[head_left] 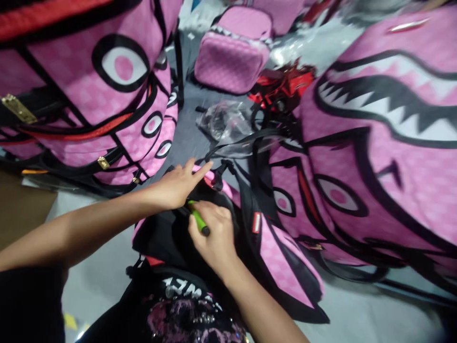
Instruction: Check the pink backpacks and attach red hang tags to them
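Printed shirt (193, 305) fills the near edge; just past it the bag (285, 267) lies open, black lining (157, 233) showing, between the left backpacks (78, 71) and right backpacks (378, 166). The right hand (216, 231) has its grip pinched on a green tool (198, 220), tip hidden; the left hand (178, 185) rests, fingers spread, on the bag. Work here looks underway; how much remains, I cannot tell.

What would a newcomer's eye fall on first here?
Probably the big pink bag with jagged white teeth at the right, opposite the pink bags with round eyes at the upper left. Between them, lower down, the right hand grips a bright green tool.
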The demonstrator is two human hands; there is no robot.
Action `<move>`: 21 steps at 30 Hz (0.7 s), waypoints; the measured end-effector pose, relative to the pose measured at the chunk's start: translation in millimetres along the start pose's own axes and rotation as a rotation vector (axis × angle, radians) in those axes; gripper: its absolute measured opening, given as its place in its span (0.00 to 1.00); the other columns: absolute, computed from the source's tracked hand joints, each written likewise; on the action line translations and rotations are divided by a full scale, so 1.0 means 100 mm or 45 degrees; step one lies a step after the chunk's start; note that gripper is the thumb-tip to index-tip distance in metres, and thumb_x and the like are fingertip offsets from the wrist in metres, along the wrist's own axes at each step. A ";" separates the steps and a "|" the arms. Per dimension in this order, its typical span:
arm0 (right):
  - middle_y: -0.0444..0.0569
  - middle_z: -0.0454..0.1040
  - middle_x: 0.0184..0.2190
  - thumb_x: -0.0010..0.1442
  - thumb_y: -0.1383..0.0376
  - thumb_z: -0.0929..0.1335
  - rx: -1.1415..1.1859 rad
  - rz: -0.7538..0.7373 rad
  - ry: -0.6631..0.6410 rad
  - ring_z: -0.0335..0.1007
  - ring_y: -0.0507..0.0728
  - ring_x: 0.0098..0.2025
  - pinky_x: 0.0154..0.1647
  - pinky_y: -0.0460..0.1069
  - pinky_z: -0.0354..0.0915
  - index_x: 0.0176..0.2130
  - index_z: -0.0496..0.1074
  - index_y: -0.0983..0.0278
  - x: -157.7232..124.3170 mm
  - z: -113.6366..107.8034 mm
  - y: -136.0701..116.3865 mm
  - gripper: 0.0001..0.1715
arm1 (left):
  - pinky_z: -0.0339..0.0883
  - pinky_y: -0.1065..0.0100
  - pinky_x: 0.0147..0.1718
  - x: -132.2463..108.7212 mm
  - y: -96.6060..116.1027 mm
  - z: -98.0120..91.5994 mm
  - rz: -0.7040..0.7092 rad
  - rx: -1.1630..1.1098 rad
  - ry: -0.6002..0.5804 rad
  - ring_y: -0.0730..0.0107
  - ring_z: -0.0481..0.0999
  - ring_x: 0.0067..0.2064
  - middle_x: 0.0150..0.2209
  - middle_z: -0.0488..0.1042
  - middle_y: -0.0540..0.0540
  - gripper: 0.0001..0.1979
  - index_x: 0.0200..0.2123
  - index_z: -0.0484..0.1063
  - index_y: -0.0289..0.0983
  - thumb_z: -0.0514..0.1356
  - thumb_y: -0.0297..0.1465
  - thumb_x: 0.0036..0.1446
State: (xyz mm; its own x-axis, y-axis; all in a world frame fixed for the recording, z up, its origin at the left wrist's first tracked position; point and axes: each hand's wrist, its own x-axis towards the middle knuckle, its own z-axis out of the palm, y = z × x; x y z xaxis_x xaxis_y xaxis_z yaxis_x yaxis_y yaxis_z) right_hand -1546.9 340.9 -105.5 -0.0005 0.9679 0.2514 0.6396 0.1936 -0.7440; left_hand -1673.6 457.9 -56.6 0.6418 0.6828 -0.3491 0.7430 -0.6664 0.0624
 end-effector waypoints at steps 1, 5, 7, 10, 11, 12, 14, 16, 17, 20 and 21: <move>0.49 0.80 0.41 0.59 0.67 0.67 0.065 0.004 -0.042 0.75 0.58 0.44 0.48 0.55 0.64 0.42 0.75 0.63 0.02 -0.04 -0.01 0.11 | 0.65 0.60 0.50 0.00 -0.01 0.02 -0.001 0.003 0.018 0.53 0.70 0.55 0.68 0.43 0.31 0.50 0.70 0.27 0.46 0.54 0.18 0.51; 0.48 0.79 0.44 0.59 0.68 0.66 0.339 -0.048 -0.026 0.76 0.57 0.46 0.49 0.53 0.69 0.38 0.75 0.60 0.13 -0.55 0.02 0.08 | 0.65 0.59 0.51 0.00 -0.02 0.04 0.014 -0.055 0.045 0.51 0.69 0.56 0.68 0.43 0.33 0.51 0.69 0.26 0.49 0.54 0.17 0.51; 0.49 0.77 0.47 0.60 0.69 0.64 0.252 -0.068 0.284 0.74 0.58 0.50 0.51 0.54 0.68 0.37 0.73 0.61 0.29 -0.91 0.20 0.08 | 0.65 0.59 0.52 -0.01 -0.01 0.03 0.018 -0.084 0.055 0.52 0.68 0.57 0.68 0.44 0.34 0.51 0.70 0.28 0.49 0.53 0.16 0.51; 0.52 0.78 0.42 0.57 0.72 0.62 -0.477 0.182 0.454 0.75 0.59 0.44 0.47 0.53 0.69 0.41 0.73 0.64 0.75 -1.25 0.73 0.14 | 0.65 0.59 0.52 -0.03 0.03 -0.01 -0.008 -0.090 0.045 0.53 0.68 0.57 0.68 0.46 0.35 0.49 0.70 0.32 0.48 0.52 0.15 0.51; 0.55 0.77 0.44 0.57 0.72 0.62 -0.778 0.287 0.230 0.75 0.61 0.46 0.47 0.53 0.68 0.45 0.73 0.66 0.94 -1.27 0.93 0.17 | 0.65 0.59 0.52 -0.04 0.04 -0.03 -0.018 -0.087 0.036 0.53 0.68 0.57 0.68 0.46 0.34 0.49 0.70 0.32 0.47 0.51 0.14 0.51; 0.58 0.77 0.46 0.59 0.72 0.61 -1.036 0.349 -0.024 0.74 0.62 0.46 0.45 0.53 0.68 0.48 0.72 0.68 1.14 -1.24 1.13 0.19 | 0.66 0.58 0.52 -0.04 0.05 -0.04 -0.025 -0.085 0.028 0.53 0.68 0.57 0.68 0.45 0.34 0.49 0.70 0.32 0.47 0.51 0.14 0.51; 0.60 0.77 0.43 0.58 0.75 0.61 -1.138 0.313 -0.242 0.75 0.61 0.44 0.42 0.51 0.66 0.46 0.74 0.70 1.54 -1.11 1.44 0.19 | 0.66 0.58 0.53 -0.05 0.06 -0.04 -0.035 -0.084 0.016 0.51 0.66 0.60 0.69 0.43 0.34 0.50 0.70 0.31 0.48 0.52 0.14 0.50; 0.60 0.78 0.42 0.57 0.76 0.62 -1.121 0.195 -0.360 0.74 0.60 0.45 0.42 0.49 0.65 0.45 0.76 0.69 1.91 -0.93 1.60 0.19 | 0.66 0.58 0.54 -0.04 0.06 -0.04 -0.050 -0.082 -0.007 0.49 0.62 0.63 0.70 0.42 0.35 0.52 0.70 0.29 0.50 0.53 0.14 0.49; 0.60 0.77 0.44 0.57 0.77 0.63 -1.115 0.132 -0.400 0.73 0.60 0.47 0.44 0.49 0.64 0.45 0.76 0.68 2.06 -0.85 1.64 0.19 | 0.66 0.58 0.54 -0.02 0.06 -0.03 -0.062 -0.082 -0.027 0.48 0.60 0.65 0.70 0.41 0.34 0.54 0.69 0.28 0.50 0.53 0.13 0.48; 0.65 0.76 0.46 0.59 0.76 0.62 -1.103 0.002 -0.482 0.71 0.62 0.51 0.49 0.51 0.63 0.46 0.76 0.71 2.32 -0.65 1.67 0.18 | 0.67 0.58 0.54 0.03 0.06 -0.06 -0.115 -0.076 -0.116 0.47 0.59 0.65 0.71 0.40 0.34 0.57 0.70 0.27 0.50 0.54 0.13 0.45; 0.66 0.76 0.45 0.60 0.75 0.62 -1.095 -0.020 -0.510 0.71 0.63 0.49 0.49 0.51 0.63 0.45 0.76 0.73 2.34 -0.59 1.68 0.17 | 0.68 0.58 0.55 0.05 0.08 -0.09 -0.136 -0.075 -0.152 0.47 0.60 0.65 0.71 0.40 0.34 0.57 0.70 0.27 0.49 0.55 0.12 0.44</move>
State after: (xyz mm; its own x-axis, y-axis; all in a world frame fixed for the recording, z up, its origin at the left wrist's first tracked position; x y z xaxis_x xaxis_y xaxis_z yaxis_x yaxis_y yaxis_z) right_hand -1394.6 590.4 -134.9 -0.1750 0.9802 -0.0922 0.9842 0.1766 0.0090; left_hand -1663.0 459.0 -49.7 0.5339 0.7063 -0.4649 0.8179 -0.5708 0.0721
